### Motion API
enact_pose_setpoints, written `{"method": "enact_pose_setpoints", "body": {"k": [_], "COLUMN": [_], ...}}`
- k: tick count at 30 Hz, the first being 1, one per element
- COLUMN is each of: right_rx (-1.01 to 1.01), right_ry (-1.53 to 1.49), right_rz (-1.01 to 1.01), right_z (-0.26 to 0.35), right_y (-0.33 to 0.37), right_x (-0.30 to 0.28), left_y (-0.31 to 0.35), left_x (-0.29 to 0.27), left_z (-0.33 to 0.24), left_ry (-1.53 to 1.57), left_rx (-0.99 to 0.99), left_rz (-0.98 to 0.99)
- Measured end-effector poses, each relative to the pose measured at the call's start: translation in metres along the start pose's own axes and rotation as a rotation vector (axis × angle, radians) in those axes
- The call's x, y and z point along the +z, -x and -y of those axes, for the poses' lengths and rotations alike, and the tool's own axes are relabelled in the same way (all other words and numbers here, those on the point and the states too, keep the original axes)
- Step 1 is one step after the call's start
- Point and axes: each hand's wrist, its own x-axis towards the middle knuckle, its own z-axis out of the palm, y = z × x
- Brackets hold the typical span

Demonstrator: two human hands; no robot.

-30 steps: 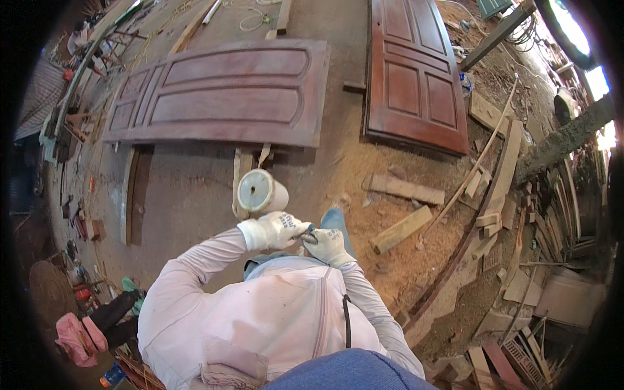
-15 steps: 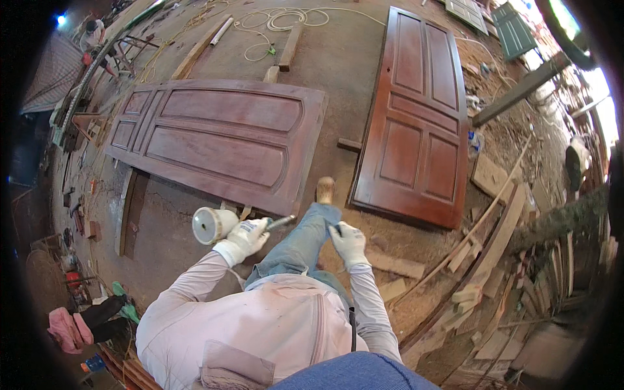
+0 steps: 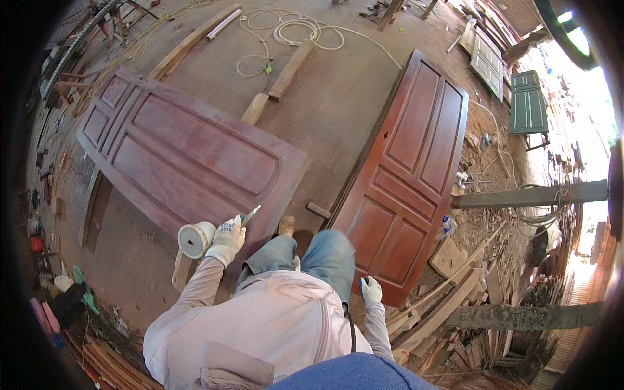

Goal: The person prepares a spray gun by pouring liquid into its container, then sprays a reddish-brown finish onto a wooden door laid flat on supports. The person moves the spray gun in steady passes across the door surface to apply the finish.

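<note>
The left hand (image 3: pixel 227 239) holds a spray gun (image 3: pixel 252 213) beside its cup (image 3: pixel 193 241). The right hand (image 3: pixel 370 290) curls, contents unclear. Beams (image 3: pixel 255 109) seemingly prop up the dull door (image 3: pixel 195 146).

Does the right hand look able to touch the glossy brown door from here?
Probably yes: the right hand appears by the near end of the glossy brown door, with nothing visible between them, though height is unclear.

I see soft daylight across floor (image 3: pixel 338 88); burnt-out glare at upper right. Faint sheen on red-brown door (image 3: pixel 404 185); far left dim. Fisheye bends edges toward black rim. I notice slight motion blur on right knee (image 3: pixel 330 255).
</note>
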Motion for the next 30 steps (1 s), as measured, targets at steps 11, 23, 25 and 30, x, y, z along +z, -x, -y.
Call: {"method": "enact_pose_setpoints", "body": {"k": [11,23,25,30], "right_rx": [0.105,-0.122,-0.071,-0.229], "right_ry": [0.035,-0.661,-0.602,-0.092], "right_rz": [0.356,0.055,0.076,0.009], "right_z": [-0.015,0.260,0.310,0.489], "right_y": [-0.219,-0.724,-0.790,-0.848], "right_x": [-0.021,-0.302,-0.341,-0.328], "left_y": [-0.194,-0.337,-0.361,-0.425], "left_x": [-0.035,-0.090,-0.114,-0.167], "left_z": [-0.071,-0.147,-0.157,-0.162], "left_ry": [0.110,0.339,0.355,0.660], "left_rx": [-0.210,-0.784,-0.797,-0.881], "left_rz": [-0.088,-0.194,-0.199,-0.216]}}
